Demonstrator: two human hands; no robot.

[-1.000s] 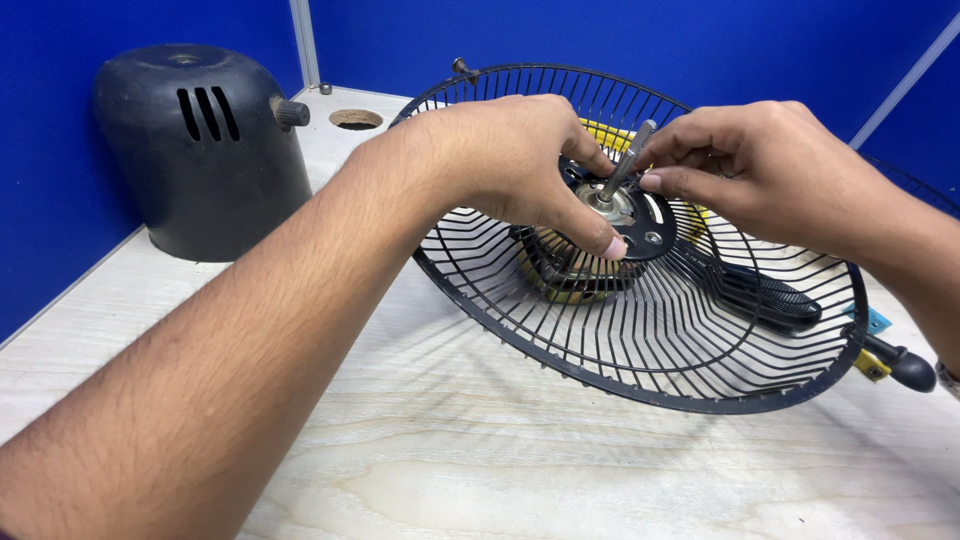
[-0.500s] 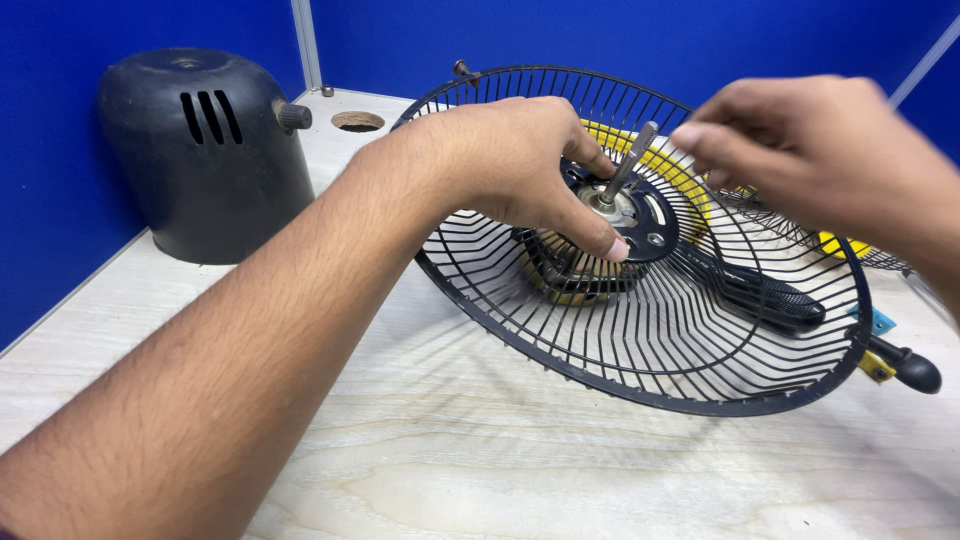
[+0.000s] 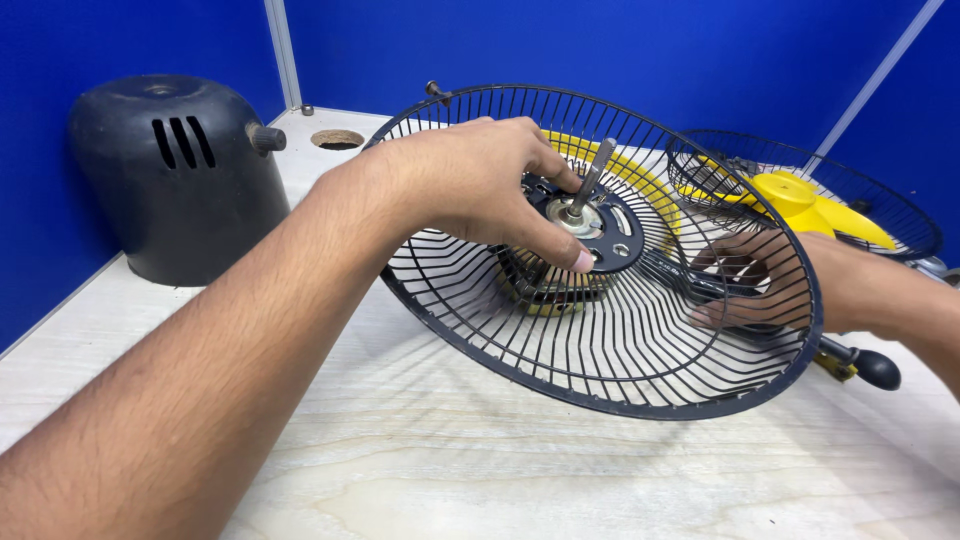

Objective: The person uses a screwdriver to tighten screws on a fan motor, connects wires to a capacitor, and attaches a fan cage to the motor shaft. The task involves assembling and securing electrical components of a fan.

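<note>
Though partly hidden, left hand on fan guard.

Both forearms bare, no sleeves; left hand seemingly without rings.

Motor cover sits left of fan guard; second guard behind right.
</note>
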